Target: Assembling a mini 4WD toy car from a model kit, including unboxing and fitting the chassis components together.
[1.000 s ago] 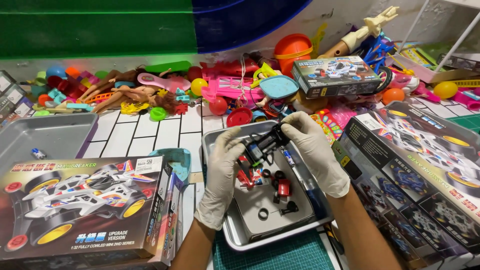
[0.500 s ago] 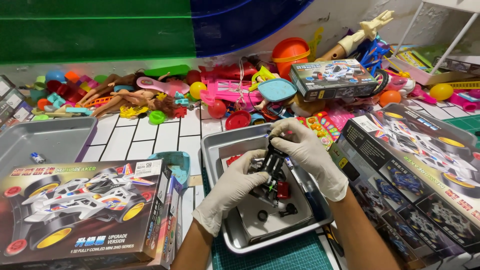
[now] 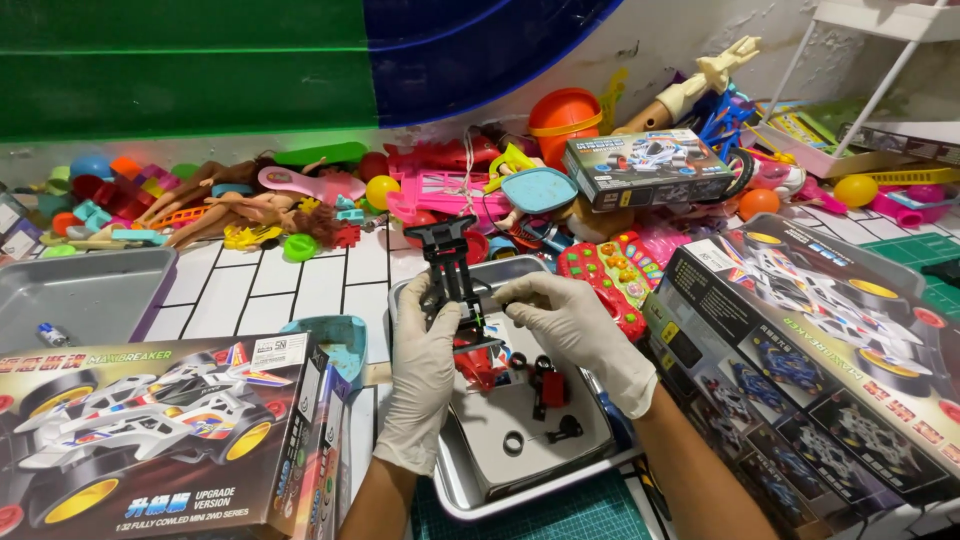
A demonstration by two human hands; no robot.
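Both my hands wear pale gloves. My left hand (image 3: 425,385) grips the side of a black toy car chassis (image 3: 452,268), which stands lengthwise above a metal tray (image 3: 458,490). My right hand (image 3: 575,330) pinches the chassis near its lower end from the right. In the tray lie red parts (image 3: 552,388), small black wheels (image 3: 530,362) and a black ring (image 3: 514,442).
A model car kit box (image 3: 150,430) sits at the lower left, another large one (image 3: 830,350) at the right, a smaller one (image 3: 645,165) behind. An empty grey tray (image 3: 80,300) is at the left. Colourful toys and dolls (image 3: 230,205) pile along the wall.
My hands have lifted the black chassis from low over the tray and turned it so that it points away from me.
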